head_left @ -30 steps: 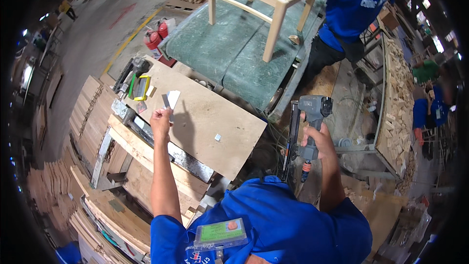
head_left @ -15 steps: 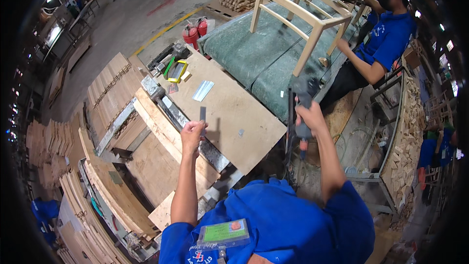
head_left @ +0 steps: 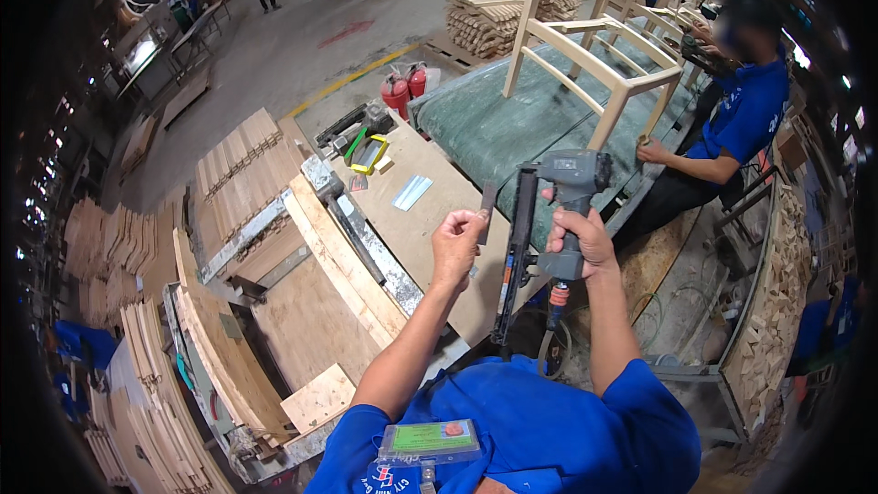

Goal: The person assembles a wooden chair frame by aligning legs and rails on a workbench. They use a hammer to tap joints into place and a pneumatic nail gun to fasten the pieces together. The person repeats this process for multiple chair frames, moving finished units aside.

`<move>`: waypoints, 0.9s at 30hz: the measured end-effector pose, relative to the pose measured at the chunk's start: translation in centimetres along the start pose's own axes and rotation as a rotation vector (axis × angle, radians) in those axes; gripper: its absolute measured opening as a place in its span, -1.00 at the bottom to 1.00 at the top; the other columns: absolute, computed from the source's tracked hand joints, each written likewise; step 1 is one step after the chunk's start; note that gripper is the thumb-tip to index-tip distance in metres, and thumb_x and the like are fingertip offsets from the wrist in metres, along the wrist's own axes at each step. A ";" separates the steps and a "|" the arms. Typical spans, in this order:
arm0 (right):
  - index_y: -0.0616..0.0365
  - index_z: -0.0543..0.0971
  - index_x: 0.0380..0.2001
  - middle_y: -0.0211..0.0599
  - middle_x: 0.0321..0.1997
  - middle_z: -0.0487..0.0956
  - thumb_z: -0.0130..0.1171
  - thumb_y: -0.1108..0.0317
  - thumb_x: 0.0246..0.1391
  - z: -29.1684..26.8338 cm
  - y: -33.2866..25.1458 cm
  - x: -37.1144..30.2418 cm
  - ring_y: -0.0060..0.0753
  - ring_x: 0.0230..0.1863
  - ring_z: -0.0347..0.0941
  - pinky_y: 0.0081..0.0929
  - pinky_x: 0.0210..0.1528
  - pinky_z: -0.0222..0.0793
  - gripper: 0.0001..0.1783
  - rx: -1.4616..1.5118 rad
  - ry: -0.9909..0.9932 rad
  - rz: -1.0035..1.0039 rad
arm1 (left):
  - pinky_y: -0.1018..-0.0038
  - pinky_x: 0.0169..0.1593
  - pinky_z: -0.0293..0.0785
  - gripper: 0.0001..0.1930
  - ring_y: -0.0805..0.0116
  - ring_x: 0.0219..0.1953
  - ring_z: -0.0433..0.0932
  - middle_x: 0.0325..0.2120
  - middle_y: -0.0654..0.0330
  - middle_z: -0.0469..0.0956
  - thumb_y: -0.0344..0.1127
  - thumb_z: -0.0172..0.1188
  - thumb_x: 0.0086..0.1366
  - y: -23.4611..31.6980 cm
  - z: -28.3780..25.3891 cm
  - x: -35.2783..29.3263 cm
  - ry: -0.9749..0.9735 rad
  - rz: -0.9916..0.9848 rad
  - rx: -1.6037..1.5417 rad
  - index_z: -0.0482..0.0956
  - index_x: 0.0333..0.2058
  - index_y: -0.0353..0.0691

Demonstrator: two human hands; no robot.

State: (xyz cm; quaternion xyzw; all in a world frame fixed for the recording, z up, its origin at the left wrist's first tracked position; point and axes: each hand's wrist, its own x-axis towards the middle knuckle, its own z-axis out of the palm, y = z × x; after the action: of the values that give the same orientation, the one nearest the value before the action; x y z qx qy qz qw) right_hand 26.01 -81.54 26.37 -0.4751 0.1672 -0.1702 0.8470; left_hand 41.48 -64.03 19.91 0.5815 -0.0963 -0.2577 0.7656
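Observation:
My right hand (head_left: 588, 245) is wrapped round the handle of a grey and black pneumatic nail gun (head_left: 574, 169), held up in front of me with its long dark magazine towards my left. An air hose coupling (head_left: 558, 295) hangs from the base of its handle. Pinched upright between the fingers of my left hand (head_left: 455, 247) is a thin dark grey strip of nails (head_left: 487, 206), close beside the magazine but apart from it. Below lies a brown board (head_left: 412, 230) with several silvery strips (head_left: 412, 192) on it, near a yellow and green tool (head_left: 369, 154).
A wooden chair frame (head_left: 607, 117) stands on a green belt table (head_left: 476, 119), with a co-worker's hand (head_left: 651, 150) at its leg. Red fire extinguishers (head_left: 395, 91) stand behind the board. Wood offcuts (head_left: 773, 311) fill a bin at right; stacked slats (head_left: 242, 160) lie left.
The nail gun has risen and turned into full view. My left hand has moved right with the strip, nearer the gun. The whole view has shifted, and the co-worker's hand is lower on the chair.

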 end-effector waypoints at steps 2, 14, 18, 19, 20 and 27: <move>0.27 0.46 0.30 -0.43 -0.52 0.50 0.23 0.44 0.24 0.8 -0.1 0.1 -0.49 -0.58 0.51 -0.36 -0.42 0.52 -0.44 0.025 -0.033 0.014 | 0.61 -0.48 0.37 -0.80 0.68 -0.49 0.44 -0.48 0.42 0.54 -0.22 0.45 0.37 -0.2 1.6 -0.1 -0.013 0.051 0.008 0.60 -0.28 -0.14; 0.29 0.40 0.33 -0.42 -0.51 0.53 0.24 0.42 0.24 2.4 0.2 0.4 -0.49 -0.56 0.53 -0.43 -0.43 0.51 -0.40 0.034 -0.143 0.036 | 0.62 -0.39 0.37 -0.82 0.68 -0.47 0.42 -0.47 0.41 0.54 -0.32 0.39 0.40 -0.1 2.9 -2.0 0.155 0.369 0.111 0.55 -0.29 -0.23; 0.17 0.50 0.24 -0.42 -0.51 0.54 0.27 0.42 0.24 3.0 0.8 0.8 -0.51 -0.57 0.55 -0.40 -0.46 0.56 -0.50 0.044 -0.178 0.043 | 0.58 -0.38 0.42 -0.82 0.64 -0.47 0.45 -0.49 0.38 0.54 -0.34 0.37 0.40 -0.1 2.8 -2.1 0.224 0.470 0.291 0.54 -0.29 -0.27; 0.17 0.50 0.24 -0.42 -0.50 0.54 0.27 0.42 0.24 3.0 0.8 0.8 -0.52 -0.57 0.55 -0.41 -0.46 0.56 -0.50 0.040 -0.178 0.043 | 0.56 -0.38 0.44 -0.82 0.61 -0.48 0.46 -0.50 0.34 0.54 -0.35 0.36 0.40 -0.2 2.8 -2.2 0.241 0.518 0.324 0.53 -0.29 -0.28; 0.17 0.50 0.25 -0.42 -0.50 0.54 0.27 0.42 0.25 3.1 0.9 0.7 -0.52 -0.57 0.55 -0.41 -0.46 0.56 -0.50 0.037 -0.178 0.042 | 0.56 -0.38 0.44 -0.81 0.61 -0.48 0.46 -0.49 0.34 0.54 -0.35 0.36 0.40 -0.4 2.8 -2.3 0.251 0.544 0.367 0.53 -0.30 -0.27; 0.22 0.46 0.28 -0.42 -0.48 0.55 0.26 0.42 0.25 3.1 1.2 1.3 -0.48 -0.55 0.55 -0.38 -0.42 0.56 -0.46 0.069 -0.219 0.051 | 0.55 -0.41 0.40 -0.77 0.59 -0.45 0.45 -0.42 0.34 0.55 -0.24 0.37 0.43 -0.6 2.1 -1.6 0.087 0.436 0.285 0.50 -0.20 -0.20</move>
State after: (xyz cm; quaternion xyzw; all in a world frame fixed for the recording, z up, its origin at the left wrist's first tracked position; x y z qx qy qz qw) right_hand 28.74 -79.23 26.75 -0.4568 0.0798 -0.1015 0.8801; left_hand 39.08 -65.09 20.26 0.6596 -0.2216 -0.0455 0.7168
